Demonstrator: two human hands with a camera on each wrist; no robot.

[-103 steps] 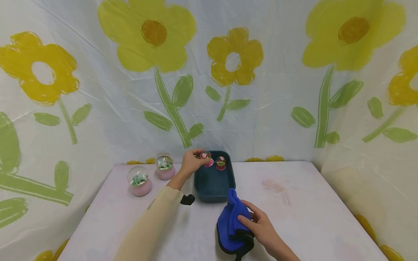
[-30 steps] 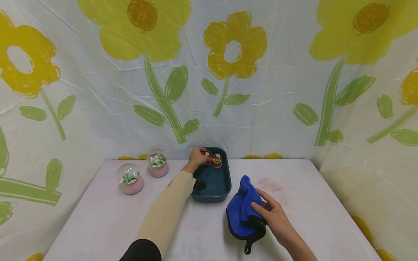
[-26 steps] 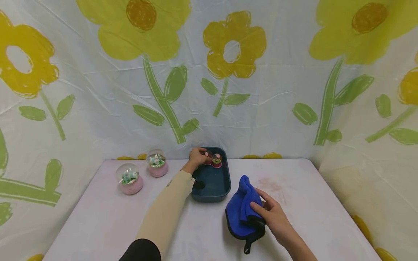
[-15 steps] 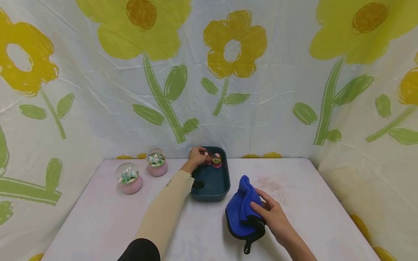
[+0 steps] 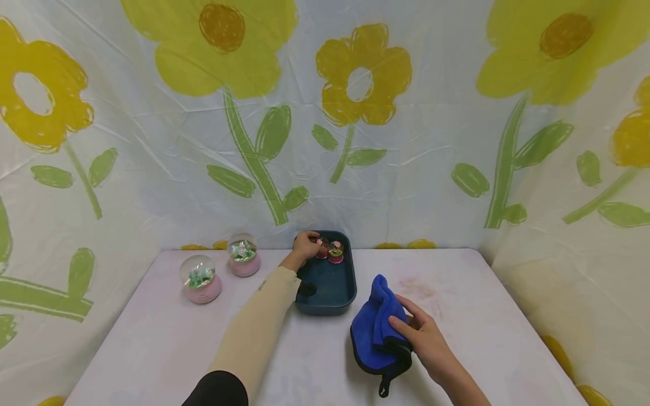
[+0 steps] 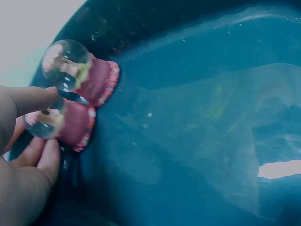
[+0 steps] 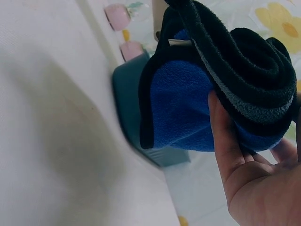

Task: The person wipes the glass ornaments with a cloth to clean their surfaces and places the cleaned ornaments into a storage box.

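My left hand (image 5: 304, 246) reaches into the dark teal tray (image 5: 330, 285) near its back left corner. Between thumb and fingers it grips the glass ball of a small snow globe (image 6: 79, 123) with a dark pink base. A second small snow globe (image 6: 97, 79), pink-based as well, stands right beside the first in the tray. In the left wrist view both bases are near the tray wall. My right hand (image 5: 425, 334) pinches a folded blue towel (image 5: 378, 332) with black edging and a hanging loop, held in front of the tray to the right.
Two larger snow globes with pale pink bases, one nearer (image 5: 202, 285) and one farther back (image 5: 244, 256), stand on the table left of the tray. A flower-printed curtain (image 5: 426, 163) rises behind the white table (image 5: 457, 316).
Since the oldest frame, my left hand has lowered the small snow globe into the tray beside the other. The towel has shifted right in my right hand. Over the last second, hardly anything moves.
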